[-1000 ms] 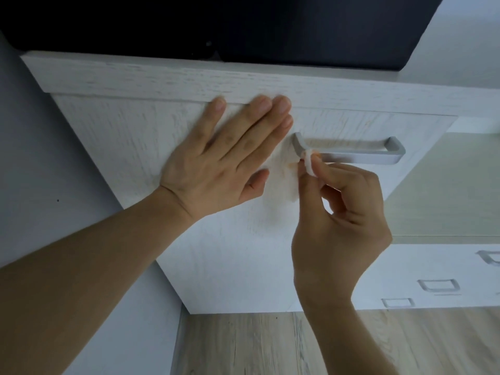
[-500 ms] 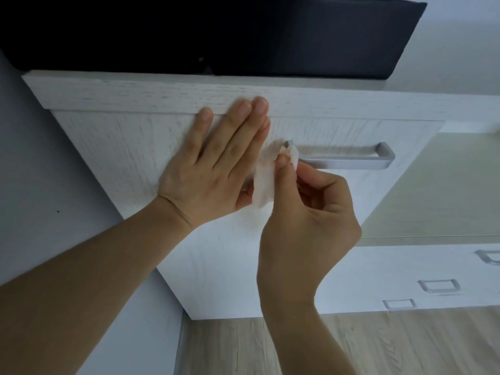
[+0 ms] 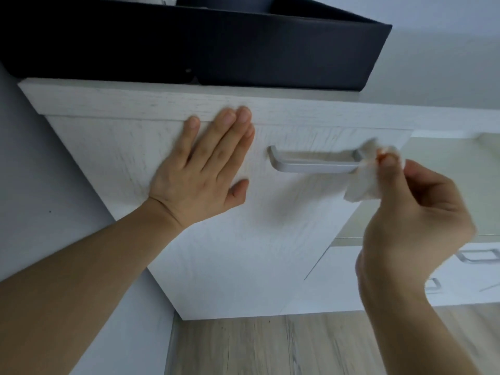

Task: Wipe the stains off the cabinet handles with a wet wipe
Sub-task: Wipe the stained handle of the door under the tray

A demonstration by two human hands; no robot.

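Looking down from the head camera, the left hand (image 3: 201,169) lies flat on the white cabinet door (image 3: 230,239), palm against the wood, fingers straight and close together with the thumb spread to the side, gripping nothing. To its right runs the silver handle (image 3: 315,162), horizontal on the door. The right hand (image 3: 414,209) pinches a crumpled wet wipe (image 3: 364,182) between thumb and fingers; the wipe is pressed against the handle's right end and shows an orange-red smudge near the fingertips. A black box (image 3: 216,41) sits on top of the cabinet. Lower right, further white drawers carry small handles (image 3: 479,256), above a wooden floor (image 3: 270,347).
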